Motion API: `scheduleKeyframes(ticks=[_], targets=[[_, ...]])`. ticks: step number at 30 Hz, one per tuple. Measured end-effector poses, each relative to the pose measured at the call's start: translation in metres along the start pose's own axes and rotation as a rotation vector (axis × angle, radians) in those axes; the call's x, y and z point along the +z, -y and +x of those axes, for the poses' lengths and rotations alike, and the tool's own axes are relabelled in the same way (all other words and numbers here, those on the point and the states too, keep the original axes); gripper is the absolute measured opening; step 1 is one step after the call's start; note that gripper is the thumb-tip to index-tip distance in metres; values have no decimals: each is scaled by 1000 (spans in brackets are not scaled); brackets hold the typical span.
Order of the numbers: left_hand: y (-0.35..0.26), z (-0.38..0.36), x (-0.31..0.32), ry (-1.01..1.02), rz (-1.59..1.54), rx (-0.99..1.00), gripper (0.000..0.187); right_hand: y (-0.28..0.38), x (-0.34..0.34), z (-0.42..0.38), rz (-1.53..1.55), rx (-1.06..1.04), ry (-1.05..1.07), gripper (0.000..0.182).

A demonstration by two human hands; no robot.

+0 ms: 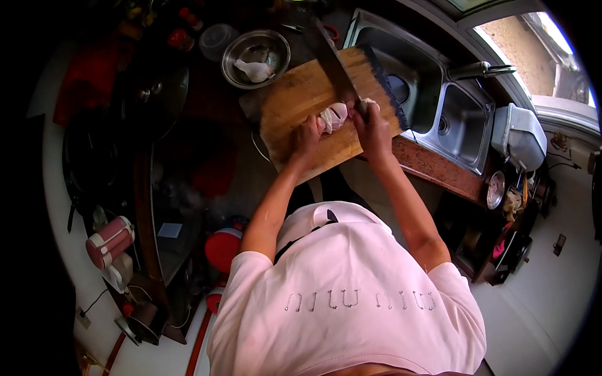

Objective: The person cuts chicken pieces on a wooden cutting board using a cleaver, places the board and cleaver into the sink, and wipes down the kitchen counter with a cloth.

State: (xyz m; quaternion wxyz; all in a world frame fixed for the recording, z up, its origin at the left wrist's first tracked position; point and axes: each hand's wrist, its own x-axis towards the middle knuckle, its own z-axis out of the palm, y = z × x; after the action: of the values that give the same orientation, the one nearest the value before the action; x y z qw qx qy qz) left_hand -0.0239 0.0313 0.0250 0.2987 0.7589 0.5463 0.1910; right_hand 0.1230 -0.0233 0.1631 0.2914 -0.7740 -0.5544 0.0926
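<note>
On the wooden cutting board [295,94] lies a piece of raw chicken [334,118], pale pink with skin. My left hand [306,136] is closed on its left end. My right hand [374,130] is wrapped round the handle of a large cleaver [334,62], whose dark, wide blade points up and to the left, beyond the chicken. The cleaver's lower end is right beside the meat. Behind the board's left part, a metal bowl [229,49] holds another raw chicken piece [254,70].
A double steel sink [439,113] with a faucet [480,71] is right of the board. A clear lid [218,41] lies left of the bowl. Red-lidded jars [181,39] stand at the back left. A brown counter edge [433,167] runs below the sink.
</note>
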Motion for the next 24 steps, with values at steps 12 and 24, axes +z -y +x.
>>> scheduleKeyframes(ticks=[12, 24], targets=[[8, -4, 7, 103, 18, 34, 24, -43, 37, -18, -144, 30, 224, 33], [11, 2, 18, 56, 12, 32, 27, -49, 16, -43, -275, 71, 365, 32]])
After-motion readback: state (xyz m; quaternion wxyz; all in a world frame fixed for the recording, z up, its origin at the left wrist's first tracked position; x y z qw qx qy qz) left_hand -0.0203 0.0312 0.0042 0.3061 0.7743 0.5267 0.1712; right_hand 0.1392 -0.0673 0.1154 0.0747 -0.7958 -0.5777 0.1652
